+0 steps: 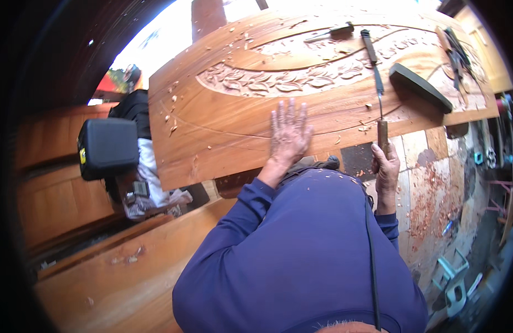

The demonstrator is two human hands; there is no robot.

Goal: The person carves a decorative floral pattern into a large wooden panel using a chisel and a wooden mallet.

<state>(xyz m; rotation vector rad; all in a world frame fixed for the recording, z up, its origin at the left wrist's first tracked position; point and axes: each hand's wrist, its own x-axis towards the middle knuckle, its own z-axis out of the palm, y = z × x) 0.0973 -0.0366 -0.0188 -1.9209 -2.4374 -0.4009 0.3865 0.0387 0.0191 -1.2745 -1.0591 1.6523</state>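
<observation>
My left hand (pixel 289 133) lies flat on the wooden panel (pixel 228 130), fingers spread, just below a carved band of leaves (pixel 278 80). My right hand (pixel 385 166) is closed around the wooden handle of a chisel (pixel 382 133) at the panel's near edge. The chisel's thin metal shank points away from me, over the panel. Its far end meets or overlaps a dark-handled tool (pixel 369 47); where one stops and the other starts I cannot tell. To the right of the chisel lies a long dark grey block (pixel 420 87).
Several hand tools (pixel 455 55) lie at the panel's right end, and another dark-ended tool (pixel 333 33) near its far edge. Wood chips are scattered about. A black case (pixel 108 149) stands at left, wooden boards (pixel 134 261) below it. Light-blue stools (pixel 453 280) sit at lower right.
</observation>
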